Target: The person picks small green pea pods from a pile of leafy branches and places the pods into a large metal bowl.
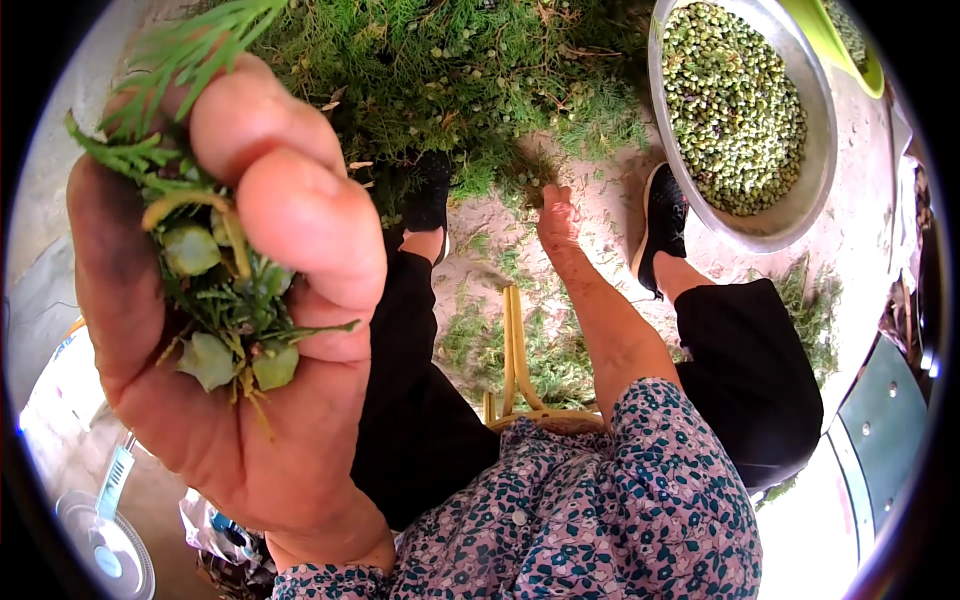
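Observation:
My left hand (300, 420) is raised close to the view at the left, palm up, with its fingers curled around a cypress-like sprig (260, 300). Scaly green leaflets and several pale green, lumpy cones (206, 361) show in the palm. A flat green frond (200, 60) sticks out past the fingertips. Far lower, my right hand (558, 218) reaches down between my feet to the near edge of a pile of cut green branches (470, 90). Its fingers are curled in, and whatever lies in them is too small to make out.
At the upper right stands a metal basin (822, 160) of small green cones (735, 110), beside a lime-green container (868, 75). Black shoes (662, 225) flank my right hand. A wicker seat (560, 420) is under me. A fan (105, 560) stands lower left.

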### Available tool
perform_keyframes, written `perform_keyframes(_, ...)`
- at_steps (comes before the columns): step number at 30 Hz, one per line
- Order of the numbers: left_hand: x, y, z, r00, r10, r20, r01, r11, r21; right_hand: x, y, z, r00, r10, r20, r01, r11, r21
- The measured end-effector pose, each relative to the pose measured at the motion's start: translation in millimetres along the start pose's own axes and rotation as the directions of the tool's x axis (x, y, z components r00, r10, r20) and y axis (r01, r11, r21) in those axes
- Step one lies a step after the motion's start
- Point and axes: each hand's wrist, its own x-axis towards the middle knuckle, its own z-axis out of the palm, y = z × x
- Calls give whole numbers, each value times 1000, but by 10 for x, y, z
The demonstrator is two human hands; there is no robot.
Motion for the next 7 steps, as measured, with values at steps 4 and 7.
perform_keyframes(4, 27, -13, -41, 1000, -5, -17, 5, 1000, -23, -71, -18, -192, 987, -101, -121, 95, 994, -51)
perform_keyframes(7, -19, 4, -61, 1000, 4, -24, -5, 999, -43, -12, -236, -708, 890, -139, -434, 242, 951, 191)
